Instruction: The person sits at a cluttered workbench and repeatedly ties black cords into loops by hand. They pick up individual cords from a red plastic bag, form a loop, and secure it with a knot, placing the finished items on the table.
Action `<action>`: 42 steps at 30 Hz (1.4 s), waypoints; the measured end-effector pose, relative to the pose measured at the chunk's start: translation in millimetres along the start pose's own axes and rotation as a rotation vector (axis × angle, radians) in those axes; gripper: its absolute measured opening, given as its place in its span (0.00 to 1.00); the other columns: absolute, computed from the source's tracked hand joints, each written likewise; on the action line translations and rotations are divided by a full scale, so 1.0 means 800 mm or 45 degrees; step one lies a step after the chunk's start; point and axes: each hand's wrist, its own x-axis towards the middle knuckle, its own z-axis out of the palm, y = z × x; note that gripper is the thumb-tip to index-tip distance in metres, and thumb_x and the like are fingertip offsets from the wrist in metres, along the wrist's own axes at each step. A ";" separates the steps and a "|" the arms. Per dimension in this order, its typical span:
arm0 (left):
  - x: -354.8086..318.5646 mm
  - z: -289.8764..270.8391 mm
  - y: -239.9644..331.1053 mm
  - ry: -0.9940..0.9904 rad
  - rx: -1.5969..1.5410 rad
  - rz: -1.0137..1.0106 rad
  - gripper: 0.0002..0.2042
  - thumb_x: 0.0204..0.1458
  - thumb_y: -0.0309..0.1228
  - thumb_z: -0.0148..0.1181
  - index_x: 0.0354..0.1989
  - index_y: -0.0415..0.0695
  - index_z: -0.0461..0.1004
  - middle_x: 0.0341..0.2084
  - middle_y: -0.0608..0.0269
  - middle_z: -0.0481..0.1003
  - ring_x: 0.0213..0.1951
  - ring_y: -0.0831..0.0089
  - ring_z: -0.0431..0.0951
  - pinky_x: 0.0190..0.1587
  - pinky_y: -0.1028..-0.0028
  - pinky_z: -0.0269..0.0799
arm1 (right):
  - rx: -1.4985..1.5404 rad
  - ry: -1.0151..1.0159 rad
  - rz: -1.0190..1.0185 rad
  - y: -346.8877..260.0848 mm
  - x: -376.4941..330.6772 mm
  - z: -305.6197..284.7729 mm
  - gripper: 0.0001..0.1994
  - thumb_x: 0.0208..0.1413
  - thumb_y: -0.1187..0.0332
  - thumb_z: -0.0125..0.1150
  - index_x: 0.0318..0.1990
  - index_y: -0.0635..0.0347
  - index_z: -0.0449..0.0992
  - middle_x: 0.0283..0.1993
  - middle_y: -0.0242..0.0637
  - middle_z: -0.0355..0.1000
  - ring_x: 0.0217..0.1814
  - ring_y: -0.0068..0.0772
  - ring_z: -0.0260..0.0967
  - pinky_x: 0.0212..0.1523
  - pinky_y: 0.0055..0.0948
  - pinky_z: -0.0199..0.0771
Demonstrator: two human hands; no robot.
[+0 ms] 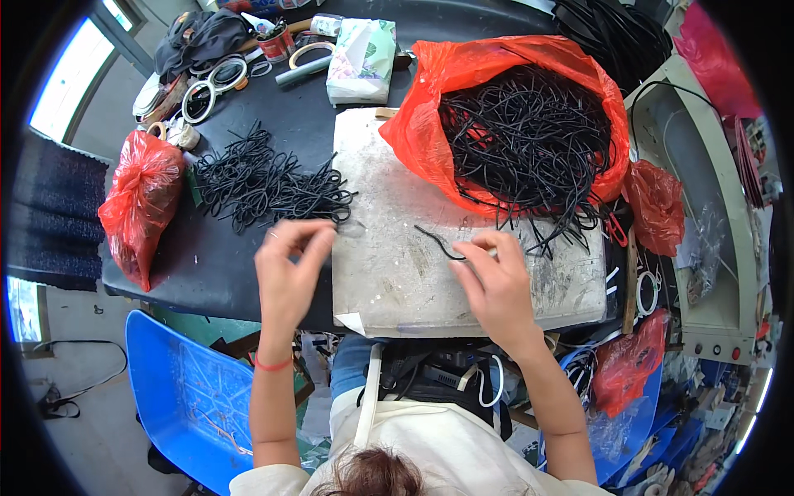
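Note:
My right hand (499, 285) is over the pale board (380, 273), thumb and fingers pinched on one end of a short black cord (432, 237). The cord's other end curves away to the left. My left hand (289, 263) is at the board's left edge, beside a loose heap of looped black cords (265, 178). Its thumb and fingertips come together; anything between them is too small or blurred to make out. Beyond my right hand, an open red plastic bag (422, 91) is full of tangled black cords (529, 132), some spilling onto the board.
A tied red bag (141, 198) stands at the table's left end. Behind are a tissue pack (361, 62), tape rolls (227, 74) and a tin of tools (275, 43). A blue bin (186, 388) sits below left. A pale metal machine (703, 207) stands at the right.

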 end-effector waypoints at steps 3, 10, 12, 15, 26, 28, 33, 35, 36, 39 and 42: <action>0.016 0.001 0.008 0.443 0.836 0.312 0.11 0.41 0.25 0.62 0.36 0.44 0.75 0.36 0.60 0.70 0.40 0.67 0.67 0.41 0.73 0.62 | -0.418 0.038 -0.229 0.013 0.002 0.014 0.05 0.44 0.73 0.58 0.31 0.59 0.72 0.35 0.34 0.67 0.43 0.32 0.63 0.48 0.41 0.55; -0.048 0.068 0.052 -0.226 0.235 0.655 0.10 0.42 0.22 0.59 0.35 0.40 0.74 0.30 0.58 0.74 0.34 0.61 0.74 0.40 0.68 0.68 | -0.270 -0.044 -0.372 -0.015 -0.001 0.000 0.07 0.44 0.73 0.59 0.33 0.57 0.70 0.30 0.30 0.65 0.37 0.31 0.66 0.55 0.47 0.48; -0.057 0.062 0.054 -0.312 0.081 0.488 0.09 0.43 0.23 0.58 0.35 0.41 0.74 0.27 0.60 0.73 0.30 0.61 0.73 0.35 0.69 0.68 | -0.186 -0.086 -0.369 -0.020 -0.003 -0.005 0.08 0.44 0.73 0.60 0.33 0.57 0.70 0.29 0.30 0.65 0.36 0.31 0.65 0.53 0.46 0.50; -0.059 0.051 0.057 -0.447 -0.056 0.303 0.08 0.45 0.24 0.57 0.36 0.40 0.74 0.24 0.61 0.73 0.26 0.64 0.74 0.29 0.72 0.69 | -0.124 -0.123 -0.398 -0.023 0.000 -0.019 0.08 0.43 0.75 0.61 0.32 0.57 0.71 0.27 0.32 0.65 0.33 0.31 0.65 0.47 0.41 0.58; -0.052 0.060 0.067 -0.485 -1.287 -0.714 0.11 0.53 0.30 0.54 0.41 0.37 0.71 0.30 0.62 0.75 0.31 0.78 0.75 0.24 0.84 0.70 | 0.248 0.066 0.003 -0.048 0.006 -0.005 0.08 0.45 0.80 0.58 0.36 0.63 0.73 0.29 0.38 0.67 0.26 0.31 0.67 0.25 0.26 0.67; -0.051 0.065 0.064 -0.431 -1.335 -0.720 0.11 0.53 0.30 0.54 0.41 0.37 0.70 0.30 0.61 0.75 0.31 0.77 0.76 0.23 0.84 0.70 | 0.327 0.025 0.005 -0.049 0.001 -0.002 0.09 0.46 0.80 0.57 0.37 0.63 0.73 0.30 0.39 0.68 0.28 0.32 0.68 0.27 0.26 0.68; -0.053 0.063 0.054 -0.438 -1.431 -0.825 0.12 0.52 0.30 0.54 0.42 0.37 0.69 0.32 0.59 0.74 0.32 0.75 0.76 0.25 0.82 0.73 | 0.404 0.098 0.100 -0.048 0.000 -0.003 0.10 0.46 0.80 0.58 0.38 0.63 0.74 0.33 0.39 0.71 0.28 0.28 0.68 0.27 0.24 0.67; -0.052 0.063 0.066 -0.410 -1.347 -0.795 0.11 0.54 0.29 0.53 0.42 0.37 0.69 0.32 0.60 0.74 0.33 0.76 0.76 0.26 0.83 0.73 | 0.410 0.203 0.133 -0.046 -0.002 -0.001 0.10 0.46 0.80 0.58 0.38 0.62 0.75 0.33 0.38 0.72 0.27 0.24 0.67 0.26 0.21 0.65; -0.052 0.064 0.070 -0.395 -1.305 -0.779 0.10 0.54 0.29 0.52 0.42 0.38 0.69 0.33 0.60 0.73 0.33 0.76 0.76 0.27 0.84 0.73 | 0.419 0.265 0.146 -0.044 -0.002 -0.001 0.10 0.46 0.80 0.58 0.38 0.62 0.75 0.33 0.37 0.72 0.27 0.23 0.66 0.25 0.20 0.64; -0.053 0.069 0.063 -0.306 -1.324 -0.746 0.11 0.54 0.29 0.51 0.43 0.37 0.69 0.34 0.59 0.73 0.34 0.76 0.76 0.29 0.83 0.74 | 0.554 0.325 0.198 -0.044 -0.003 0.001 0.10 0.46 0.80 0.59 0.38 0.61 0.75 0.33 0.35 0.73 0.25 0.19 0.65 0.23 0.17 0.61; -0.054 0.067 0.061 -0.429 -1.326 -0.753 0.11 0.54 0.28 0.51 0.43 0.36 0.69 0.35 0.59 0.73 0.34 0.76 0.76 0.30 0.83 0.74 | 0.596 0.211 0.195 -0.043 -0.005 0.002 0.10 0.46 0.80 0.59 0.37 0.61 0.75 0.33 0.35 0.72 0.25 0.20 0.65 0.24 0.17 0.62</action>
